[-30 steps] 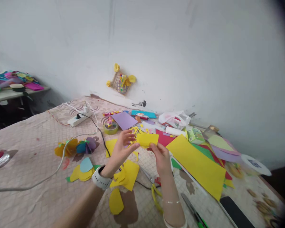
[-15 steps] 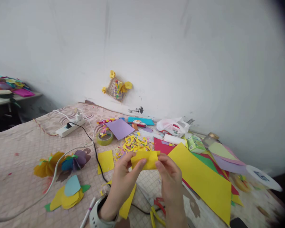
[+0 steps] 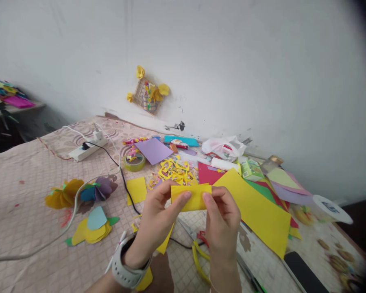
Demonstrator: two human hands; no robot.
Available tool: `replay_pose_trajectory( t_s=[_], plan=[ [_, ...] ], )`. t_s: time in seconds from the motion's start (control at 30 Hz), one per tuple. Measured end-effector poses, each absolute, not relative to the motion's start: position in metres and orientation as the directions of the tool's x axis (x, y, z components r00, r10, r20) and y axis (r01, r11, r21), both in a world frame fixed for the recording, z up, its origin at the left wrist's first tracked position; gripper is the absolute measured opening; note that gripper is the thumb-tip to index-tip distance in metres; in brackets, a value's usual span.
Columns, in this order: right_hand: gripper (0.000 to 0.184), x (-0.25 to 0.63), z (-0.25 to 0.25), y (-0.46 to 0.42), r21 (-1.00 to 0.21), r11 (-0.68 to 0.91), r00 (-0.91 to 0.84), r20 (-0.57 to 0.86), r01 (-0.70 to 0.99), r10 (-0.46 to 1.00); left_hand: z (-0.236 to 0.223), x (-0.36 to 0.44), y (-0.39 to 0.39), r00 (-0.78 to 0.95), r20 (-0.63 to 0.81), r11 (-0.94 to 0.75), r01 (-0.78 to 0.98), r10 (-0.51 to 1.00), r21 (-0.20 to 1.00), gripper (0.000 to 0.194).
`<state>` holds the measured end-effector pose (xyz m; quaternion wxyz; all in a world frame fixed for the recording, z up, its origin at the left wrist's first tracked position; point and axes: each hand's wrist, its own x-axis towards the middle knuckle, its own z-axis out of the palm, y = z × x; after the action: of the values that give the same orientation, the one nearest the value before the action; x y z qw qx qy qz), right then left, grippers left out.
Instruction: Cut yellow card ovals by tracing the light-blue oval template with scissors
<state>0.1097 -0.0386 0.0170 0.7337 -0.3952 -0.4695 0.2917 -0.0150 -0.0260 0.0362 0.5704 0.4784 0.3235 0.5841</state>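
Note:
Between my two hands is a folded piece of yellow paper, held up above the table. My left hand pinches its left end, thumb on the near face and fingers behind. At the right end, my right hand grips it the same way, with the fingertips behind hidden. Scissors with red and yellow handles lie on the cloth below, partly covered by my right hand. A square of yellow paper rests left of my hands. Yellow paper scraps are heaped just beyond them.
A large yellow sheet lies at the right, near a dark phone. Paper flowers and cut petals are at the left. Cables run from a power strip. Tape stands behind.
The yellow paper now lies flatter and straighter, its right end no longer jutting out as a strip. My right hand has shifted slightly right. The view has tilted downward.

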Motion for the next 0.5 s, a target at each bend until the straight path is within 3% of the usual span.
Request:
replay_pose_trajectory(
  t_s=[0.5],
  plan=[
    [0.015,0.1043,0.0186,-0.0425,-0.839,0.538,0.440,0.454,-0.082,0.775,0.0432,-0.0170,-0.0354,0.105,0.204,-0.164,-0.305,0.973,0.938,0.017]
  ],
)
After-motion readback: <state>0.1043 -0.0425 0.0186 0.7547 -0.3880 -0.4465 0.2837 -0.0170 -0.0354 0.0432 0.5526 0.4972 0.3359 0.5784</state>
